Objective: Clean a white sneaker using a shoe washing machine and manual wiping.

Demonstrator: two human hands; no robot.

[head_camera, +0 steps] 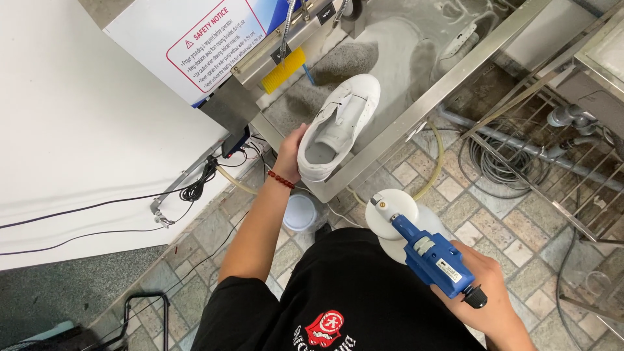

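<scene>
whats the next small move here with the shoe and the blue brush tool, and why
Probably bring the blue power brush in the right hand up to the white shoe. The left hand steadies the shoe by its heel on the steel trough's rim, while the round white brush head hangs apart, well below it.

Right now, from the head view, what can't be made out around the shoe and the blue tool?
- White shoe: sole hidden underneath; heel covered by left hand.
- Blue power tool: its handle sits inside right hand; the working face of its white round pad turns away.
- Yellow brush: mounting hidden by the machine housing.
- Second shoe in the metal sink: blurred.
</scene>
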